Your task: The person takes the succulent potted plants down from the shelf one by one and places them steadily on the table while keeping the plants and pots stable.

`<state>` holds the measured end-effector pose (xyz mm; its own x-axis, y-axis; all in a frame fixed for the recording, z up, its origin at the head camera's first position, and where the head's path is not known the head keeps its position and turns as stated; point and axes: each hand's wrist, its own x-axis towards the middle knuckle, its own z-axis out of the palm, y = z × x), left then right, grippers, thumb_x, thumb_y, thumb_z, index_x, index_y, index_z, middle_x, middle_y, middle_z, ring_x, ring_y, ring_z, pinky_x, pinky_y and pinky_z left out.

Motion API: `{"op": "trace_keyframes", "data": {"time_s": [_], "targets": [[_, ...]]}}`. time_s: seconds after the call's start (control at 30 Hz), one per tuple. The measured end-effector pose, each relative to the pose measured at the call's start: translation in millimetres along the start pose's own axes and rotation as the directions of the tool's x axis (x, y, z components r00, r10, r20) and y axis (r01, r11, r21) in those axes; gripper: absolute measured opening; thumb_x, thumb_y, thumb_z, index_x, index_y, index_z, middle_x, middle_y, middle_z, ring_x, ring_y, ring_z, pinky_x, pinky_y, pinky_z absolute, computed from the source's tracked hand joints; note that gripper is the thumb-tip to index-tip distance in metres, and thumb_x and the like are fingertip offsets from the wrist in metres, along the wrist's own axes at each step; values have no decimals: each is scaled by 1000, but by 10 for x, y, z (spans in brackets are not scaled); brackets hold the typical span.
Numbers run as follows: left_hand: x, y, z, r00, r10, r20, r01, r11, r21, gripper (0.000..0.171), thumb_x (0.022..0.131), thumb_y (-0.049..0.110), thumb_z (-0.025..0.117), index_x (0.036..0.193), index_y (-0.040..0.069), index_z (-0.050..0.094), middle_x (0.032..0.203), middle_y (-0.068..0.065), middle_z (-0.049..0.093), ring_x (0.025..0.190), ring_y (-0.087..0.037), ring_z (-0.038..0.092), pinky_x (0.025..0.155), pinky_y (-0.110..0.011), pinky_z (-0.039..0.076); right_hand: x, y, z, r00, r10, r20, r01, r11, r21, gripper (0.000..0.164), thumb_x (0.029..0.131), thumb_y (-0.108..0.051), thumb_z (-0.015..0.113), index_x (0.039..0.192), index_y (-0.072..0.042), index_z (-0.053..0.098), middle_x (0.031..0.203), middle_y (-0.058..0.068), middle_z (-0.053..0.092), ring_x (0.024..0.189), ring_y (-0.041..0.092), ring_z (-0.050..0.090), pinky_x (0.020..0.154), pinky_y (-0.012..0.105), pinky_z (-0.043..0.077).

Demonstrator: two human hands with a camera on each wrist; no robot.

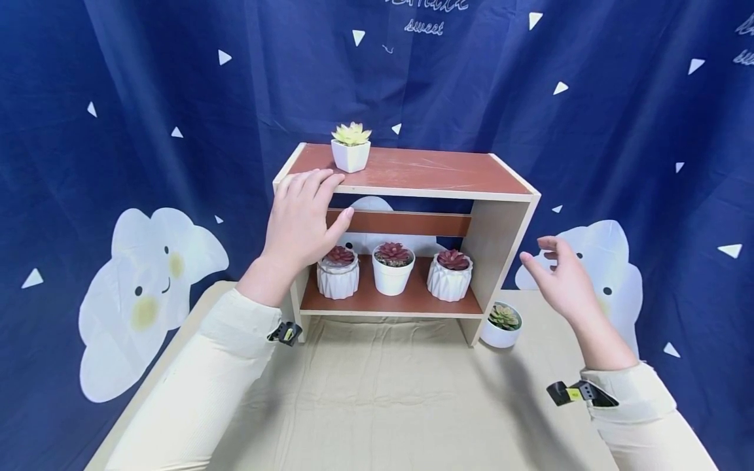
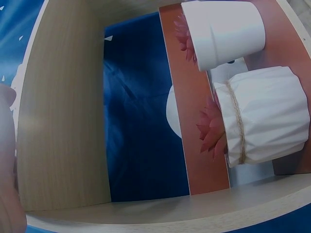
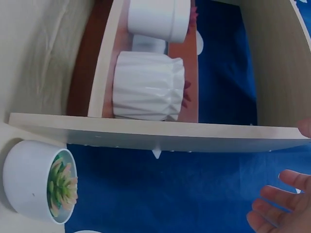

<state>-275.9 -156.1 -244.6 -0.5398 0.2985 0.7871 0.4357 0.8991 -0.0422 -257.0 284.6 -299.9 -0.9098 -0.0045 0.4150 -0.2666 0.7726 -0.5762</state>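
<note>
A small wooden shelf [image 1: 424, 171] with a reddish-brown top stands on the cloth. My left hand [image 1: 303, 212] is at its front left top edge, fingers extended and thumb spread, holding nothing. Just behind those fingertips, a yellow-green succulent in a white angular pot [image 1: 351, 154] sits on the top. To the right of the shelf my right hand [image 1: 562, 275] hovers in the air with loosely bent fingers and nothing in it. Below it, a green succulent in a round white pot [image 1: 501, 337] stands on the cloth beside the shelf's right side panel [image 3: 160, 128].
On the inner board stand three dark red succulents: one in a cloth-wrapped pot [image 2: 267, 116], one in a smooth white pot [image 1: 391, 278] and one in a ridged white pot [image 3: 148, 86]. A blue curtain [image 1: 412, 85] hangs behind. Beige cloth [image 1: 377, 392] covers the table.
</note>
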Motion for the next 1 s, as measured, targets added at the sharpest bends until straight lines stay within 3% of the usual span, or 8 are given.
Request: {"op": "trace_keyframes", "data": {"time_s": [1.0], "targets": [[-1,-8,3,1000,-5,4,5,1000,4,58,96,48,49,140,11,54,141,-10,54,131,-32,45,111,-48,28,173,-399,-237,992,-76,-98,74,997,-22,64,100,-41,56,140,6,41,139,30,46,127,44,42,103,61,38]]}}
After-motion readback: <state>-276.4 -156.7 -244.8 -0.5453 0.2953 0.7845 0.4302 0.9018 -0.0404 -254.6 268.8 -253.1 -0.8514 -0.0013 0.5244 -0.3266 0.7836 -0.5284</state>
